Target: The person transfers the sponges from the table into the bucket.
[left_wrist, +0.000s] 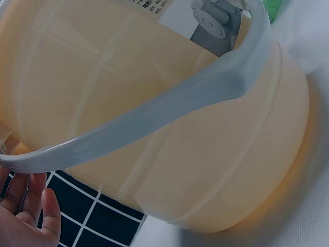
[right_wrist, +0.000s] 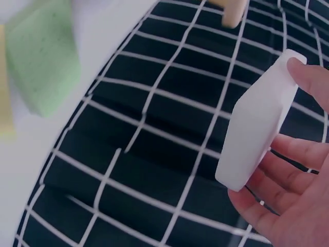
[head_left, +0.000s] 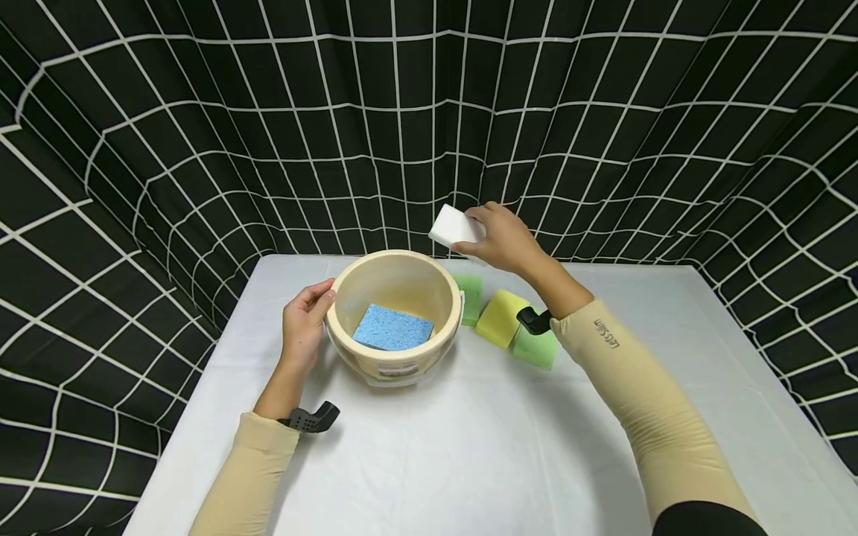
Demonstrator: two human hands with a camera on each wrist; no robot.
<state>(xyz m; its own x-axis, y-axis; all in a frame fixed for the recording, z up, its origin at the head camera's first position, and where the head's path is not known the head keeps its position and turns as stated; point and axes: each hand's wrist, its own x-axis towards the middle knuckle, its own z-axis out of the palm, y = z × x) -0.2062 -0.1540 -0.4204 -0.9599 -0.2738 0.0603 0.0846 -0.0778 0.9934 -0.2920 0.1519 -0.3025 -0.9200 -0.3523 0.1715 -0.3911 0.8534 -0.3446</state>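
Note:
Inside the cream plastic bucket (head_left: pixel 348 359) lies a blue speckled sponge (head_left: pixel 394 327). My left hand (head_left: pixel 304 324) holds the bucket's left rim with thumb and fingers; in the left wrist view, its fingers reach behind the pale handle (left_wrist: pixel 128 123). Up beyond the bucket's right rim, my right hand (head_left: pixel 503 238) grips a white sponge block (head_left: pixel 450 225) by one end, thumb on one face and fingers on the other. The right wrist view shows the white block (right_wrist: pixel 254 128) tilted in the air, above the level of the table.
Right of the bucket, a green sponge (head_left: pixel 471 294), a yellow sponge (head_left: pixel 501 318) and a light green sponge (head_left: pixel 536 347) lie on the white table (head_left: pixel 469 447). My right forearm passes over the light green one. A black curtain with white grid lines (head_left: pixel 429 126) surrounds the table's back and sides.

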